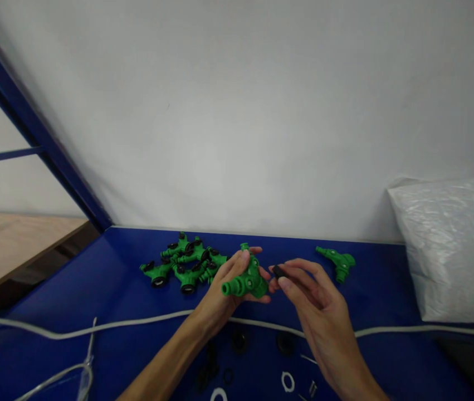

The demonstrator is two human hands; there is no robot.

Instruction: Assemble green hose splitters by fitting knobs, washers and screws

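A white cord (94, 328) runs across the blue table (107, 278), from its left edge to its right. Behind the cord, left of the hands, lies a pile of green fittings (182, 264) with black rings on their ends. The left hand (224, 289) is clamped around one green fitting (247, 281), held just above the table with a ribbed nozzle pointing left; fingers wrap over its top and the thumb sits underneath. Just right of that fitting, nearly touching it, the right hand (316, 306) pinches a small black part (278, 272) between thumb and forefinger, its other fingers loosely spread. In front of the cord, below the hands, black rings (240, 340) and white rings (287, 381) lie scattered on the table. Behind the right hand, a single green fitting (337, 262) lies apart from the pile. Farther right, a white plastic bag (449, 245) rests against the wall.
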